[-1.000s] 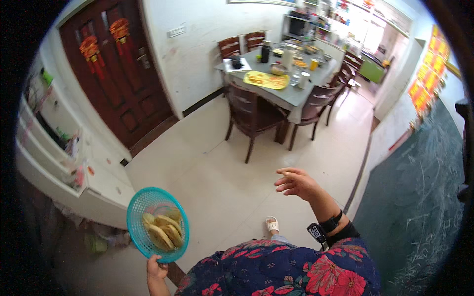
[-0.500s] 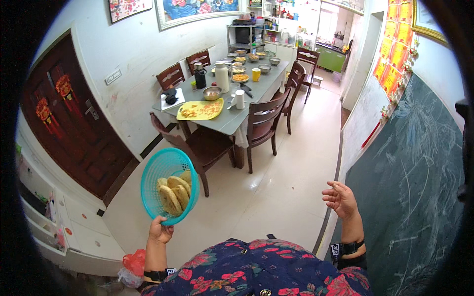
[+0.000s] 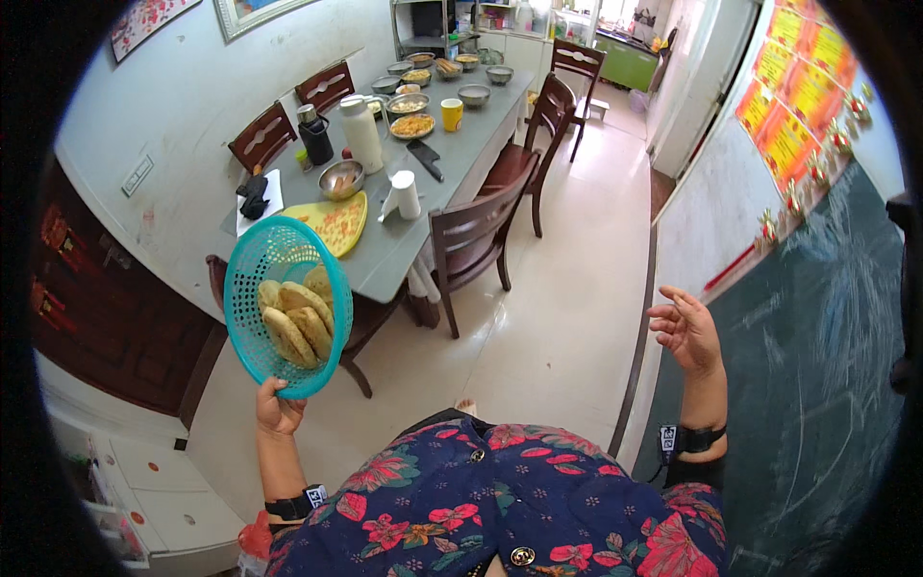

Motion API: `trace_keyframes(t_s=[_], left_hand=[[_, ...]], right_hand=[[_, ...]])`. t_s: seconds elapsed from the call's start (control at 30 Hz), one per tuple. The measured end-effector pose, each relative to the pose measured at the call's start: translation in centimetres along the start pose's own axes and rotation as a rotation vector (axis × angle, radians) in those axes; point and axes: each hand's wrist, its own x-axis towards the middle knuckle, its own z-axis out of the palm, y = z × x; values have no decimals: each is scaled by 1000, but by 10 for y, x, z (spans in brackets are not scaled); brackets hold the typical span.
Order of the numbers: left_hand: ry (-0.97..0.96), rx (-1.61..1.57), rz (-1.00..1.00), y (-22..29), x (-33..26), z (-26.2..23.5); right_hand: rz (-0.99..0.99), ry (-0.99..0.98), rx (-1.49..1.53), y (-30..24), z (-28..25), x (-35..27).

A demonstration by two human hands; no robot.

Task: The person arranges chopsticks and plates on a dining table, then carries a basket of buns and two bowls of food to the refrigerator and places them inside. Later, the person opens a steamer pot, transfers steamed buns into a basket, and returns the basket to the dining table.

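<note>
My left hand (image 3: pixel 280 408) grips the lower rim of a turquoise plastic basket (image 3: pixel 246 317) with holes in its wall. Several round, browned flatbreads (image 3: pixel 306 327) lie inside it, tilted against one another. The basket hides the near left corner of the long grey table (image 3: pixel 385 255). Off to the right, my right hand (image 3: pixel 686 332) is raised beside the chalkboard, its fingers apart and nothing in it.
On the table stand a yellow cutting board (image 3: pixel 338 223), a metal bowl (image 3: pixel 341 180), a white jug (image 3: pixel 361 135), a black cleaver (image 3: pixel 425 160), a paper roll (image 3: pixel 406 195) and several food bowls. Dark wooden chairs (image 3: pixel 486 226) flank it. A chalkboard (image 3: pixel 798 365) lines the right wall.
The table looks nearer now, as I have moved toward it. The basket in my left hand now overlaps the table's near corner in view. My right hand remains empty.
</note>
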Motion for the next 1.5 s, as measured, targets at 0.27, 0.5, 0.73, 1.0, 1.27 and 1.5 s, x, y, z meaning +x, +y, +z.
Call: trace_keyframes(t_s=[0.27, 0.5, 0.73, 1.0, 1.27, 1.5], left_hand=[[-41, -149, 106, 15, 134, 98], [3, -127, 237, -13, 192, 154], [322, -171, 306, -89, 199, 256], [596, -244, 375, -148, 199, 351], [630, -335, 548, -177, 241, 364], [706, -361, 658, -215, 227, 401]], right_hand=[[51, -28, 5, -50, 1, 154], [69, -175, -55, -91, -43, 329], [274, -409, -150, -120, -64, 539], [433, -672, -291, -86, 5, 720], [533, -789, -486, -27, 94, 829], [366, -810, -897, 19, 166, 911]])
